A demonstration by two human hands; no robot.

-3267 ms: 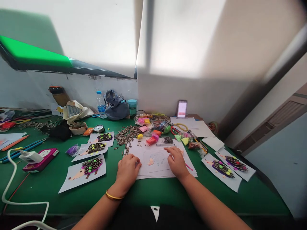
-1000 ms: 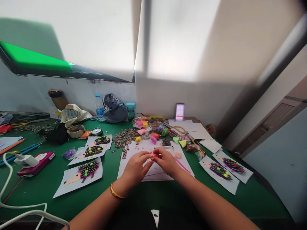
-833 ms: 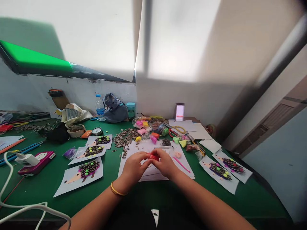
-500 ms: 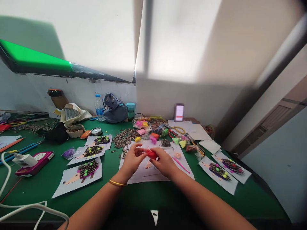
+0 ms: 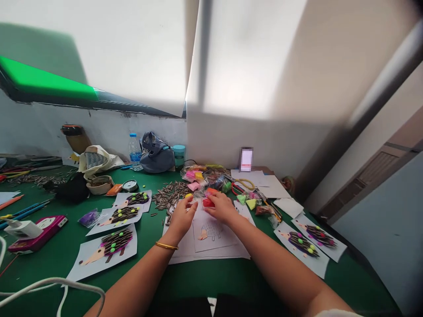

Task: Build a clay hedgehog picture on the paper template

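Observation:
My right hand [image 5: 222, 208] pinches a lump of red modelling clay [image 5: 208, 203] above the far part of the papers. To its left, my left hand [image 5: 183, 216] has thumb and fingers apart and holds nothing, close to a yellow clay lump [image 5: 188, 196]. Under and between the hands lies a sheet with a hedgehog outline drawing [image 5: 211, 231], its face partly covered in peach clay [image 5: 202, 234]. The drawing rests on other white sheets [image 5: 182, 254]. My right forearm hides part of the sheets on the right.
Sunflower seeds [image 5: 170, 193] lie in a heap behind my left hand. Bagged coloured clay [image 5: 194, 176] and yellow-handled scissors [image 5: 244, 182] are further back. Seed-covered hedgehog pictures [image 5: 115, 244] lie left, others [image 5: 302, 242] right. A white cable [image 5: 56, 281] crosses the front left.
My hands have moved apart, the red clay staying in the right one. The right hand has shifted up and away, uncovering the hedgehog drawing. The view has shifted slightly.

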